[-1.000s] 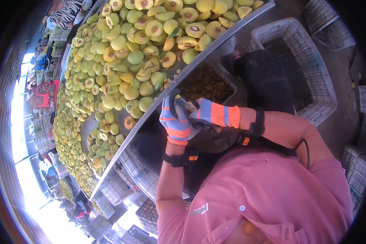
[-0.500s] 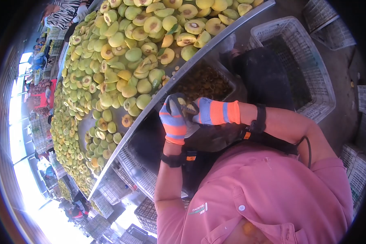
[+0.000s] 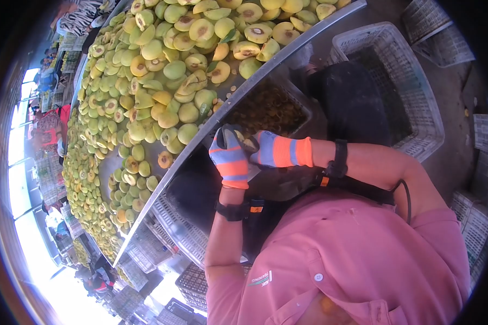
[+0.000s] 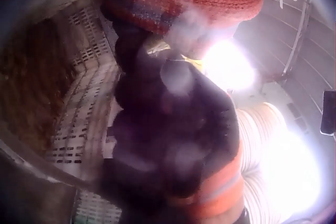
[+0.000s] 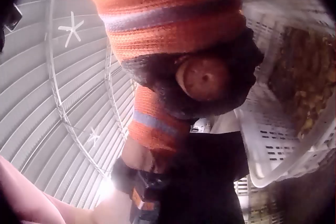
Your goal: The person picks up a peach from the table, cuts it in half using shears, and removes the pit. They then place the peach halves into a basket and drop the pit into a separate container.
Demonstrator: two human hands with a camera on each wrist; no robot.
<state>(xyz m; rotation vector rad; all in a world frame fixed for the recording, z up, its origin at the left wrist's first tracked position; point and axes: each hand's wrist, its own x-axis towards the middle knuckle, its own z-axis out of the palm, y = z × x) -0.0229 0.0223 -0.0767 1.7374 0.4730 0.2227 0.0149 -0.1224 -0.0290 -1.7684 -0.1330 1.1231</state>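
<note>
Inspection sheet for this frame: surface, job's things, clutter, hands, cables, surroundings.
Surface: metal table piled with halved fruit.
Job's things: fruit piece held between both gloved hands.
Clutter: white crate of brown pits under the table edge.
Hands: left hand and right hand both curl round the fruit piece.
Cables: black cable at the right arm.
Surroundings: empty crates; corrugated roof.

Pink shirt (image 3: 358, 260), orange-and-blue striped gloves (image 3: 230, 157)
</note>
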